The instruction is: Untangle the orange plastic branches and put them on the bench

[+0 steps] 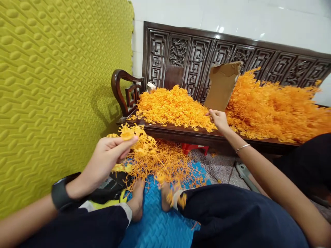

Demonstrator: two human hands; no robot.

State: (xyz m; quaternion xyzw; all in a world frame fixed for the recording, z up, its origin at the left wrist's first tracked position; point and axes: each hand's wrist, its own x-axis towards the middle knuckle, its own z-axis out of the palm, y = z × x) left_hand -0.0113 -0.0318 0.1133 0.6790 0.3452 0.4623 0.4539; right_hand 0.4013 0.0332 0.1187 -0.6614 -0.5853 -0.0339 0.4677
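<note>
My left hand (108, 158) is closed on a bunch of orange plastic pieces (137, 137), held up in front of the bench. My right hand (218, 119) reaches forward to the pile of orange plastic pieces (173, 105) on the dark wooden bench (181, 132); its fingers pinch at the pile's right edge. A black watch sits on my left wrist and a thin bracelet on my right. More loose orange pieces (168, 165) lie on the floor by my bare feet.
A second, larger orange pile (274, 106) fills the bench's right side, with a cardboard sheet (222, 86) standing between the piles. A yellow foam mat (59, 86) leans on the left. A blue mat (160, 220) lies under my feet; a red stool (195, 148) shows beneath the bench.
</note>
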